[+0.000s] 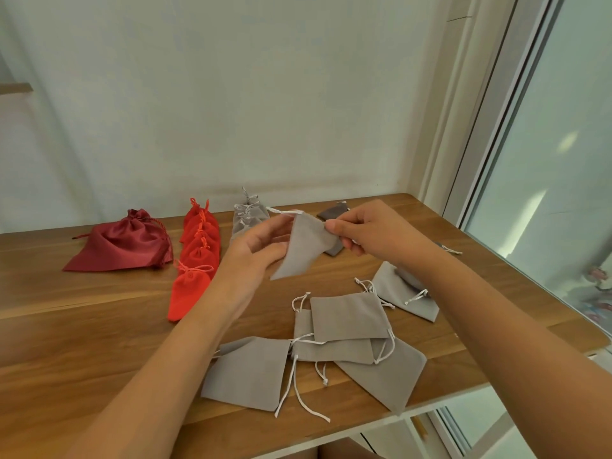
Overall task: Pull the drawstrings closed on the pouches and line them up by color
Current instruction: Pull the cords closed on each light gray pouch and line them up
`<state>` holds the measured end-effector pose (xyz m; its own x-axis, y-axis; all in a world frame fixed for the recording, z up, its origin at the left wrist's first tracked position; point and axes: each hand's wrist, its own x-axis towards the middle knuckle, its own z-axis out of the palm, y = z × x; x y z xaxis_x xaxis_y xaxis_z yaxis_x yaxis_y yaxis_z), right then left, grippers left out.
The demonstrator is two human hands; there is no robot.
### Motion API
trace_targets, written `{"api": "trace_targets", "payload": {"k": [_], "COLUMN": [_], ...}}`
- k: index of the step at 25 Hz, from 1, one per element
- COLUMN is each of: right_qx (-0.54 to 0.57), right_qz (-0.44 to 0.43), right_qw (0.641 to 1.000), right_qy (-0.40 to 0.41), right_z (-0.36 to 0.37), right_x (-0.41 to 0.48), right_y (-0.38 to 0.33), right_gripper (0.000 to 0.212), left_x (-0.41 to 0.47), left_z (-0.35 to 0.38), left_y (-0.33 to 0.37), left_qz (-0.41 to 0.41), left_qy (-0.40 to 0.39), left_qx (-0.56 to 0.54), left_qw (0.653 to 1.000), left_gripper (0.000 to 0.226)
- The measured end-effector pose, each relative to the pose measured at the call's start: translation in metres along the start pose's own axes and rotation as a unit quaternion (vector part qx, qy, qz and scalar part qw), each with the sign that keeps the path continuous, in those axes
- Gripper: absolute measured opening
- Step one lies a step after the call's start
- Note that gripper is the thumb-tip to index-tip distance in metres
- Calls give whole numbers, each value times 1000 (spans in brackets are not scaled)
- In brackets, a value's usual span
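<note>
I hold a light grey pouch (pixel 303 248) in the air above the wooden table (pixel 99 326). My left hand (pixel 258 246) grips its left edge, with a white drawstring (pixel 284 212) sticking out above the fingers. My right hand (pixel 367 230) pinches its top right corner. Several open grey pouches (pixel 344 318) lie loose in front of me, another grey pouch (pixel 402 293) under my right forearm. Further back lies a row of bright red closed pouches (pixel 195 256), a short row of grey closed pouches (pixel 246 220) and a large dark red satin pouch (pixel 127 245).
A dark grey pouch (pixel 332 213) lies behind my hands near the wall. The table's right edge (pixel 563 313) runs along a glass window. Its front edge (pixel 364 425) is close to the loose pouches. A white wall stands behind the table.
</note>
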<state>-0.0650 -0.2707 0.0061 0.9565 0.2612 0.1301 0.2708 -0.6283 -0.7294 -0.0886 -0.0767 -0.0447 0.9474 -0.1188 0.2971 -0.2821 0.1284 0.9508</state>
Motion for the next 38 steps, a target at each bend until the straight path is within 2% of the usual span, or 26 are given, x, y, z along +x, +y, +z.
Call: {"api": "trace_targets", "payload": {"k": [3, 5, 8, 10, 12, 14, 16, 19, 21, 24, 26, 28, 33, 38], "right_qx": [38, 63, 70, 89, 106, 56, -42, -220, -248, -103, 42, 118, 100, 118], "right_qz": [17, 22, 13, -7, -23, -35, -37, -52, -75, -71, -33, -13, 9, 11], "right_qw": [999, 997, 996, 990, 984, 993, 998, 973, 965, 991, 998, 993, 995, 993], "right_qy": [-10, -23, -59, -107, -138, -102, -42, -40, -26, 41, 43, 28, 4, 31], "right_z": [1, 5, 10, 12, 10, 7, 6, 5, 6, 3, -2, -5, -7, -13], "right_x": [1, 3, 6, 8, 10, 11, 13, 15, 15, 17, 18, 20, 25, 24], "right_y": [-3, -5, -7, -6, -4, -1, 0, -2, 0, 9, 12, 13, 27, 47], "right_gripper": [34, 26, 22, 17, 26, 25, 23, 28, 28, 17, 13, 16, 31, 33], "left_x": [2, 2, 4, 5, 8, 8, 9, 10, 11, 13, 14, 14, 16, 20], "left_z": [-3, -2, -5, -9, -14, -18, -19, -16, -16, -21, -26, -26, -33, -42], "left_y": [0, -2, -5, -6, -8, -10, -10, -10, -10, -9, -8, -6, -3, -3], "left_qz": [-9, -4, 37, 39, 26, 25, 25, 12, -10, -38, -40, -44, -70, -82], "left_qy": [12, 59, 144, 171, 185, 198, 204, 210, 200, 170, 170, 189, 255, 288], "left_qx": [-50, -30, 16, 5, -13, -3, 13, 30, 2, -97, -138, -157, -215, -277], "left_qw": [999, 998, 989, 984, 982, 980, 979, 977, 980, 980, 975, 968, 940, 913], "left_gripper": [38, 24, 15, 16, 21, 27, 31, 24, 28, 32, 31, 28, 27, 28]}}
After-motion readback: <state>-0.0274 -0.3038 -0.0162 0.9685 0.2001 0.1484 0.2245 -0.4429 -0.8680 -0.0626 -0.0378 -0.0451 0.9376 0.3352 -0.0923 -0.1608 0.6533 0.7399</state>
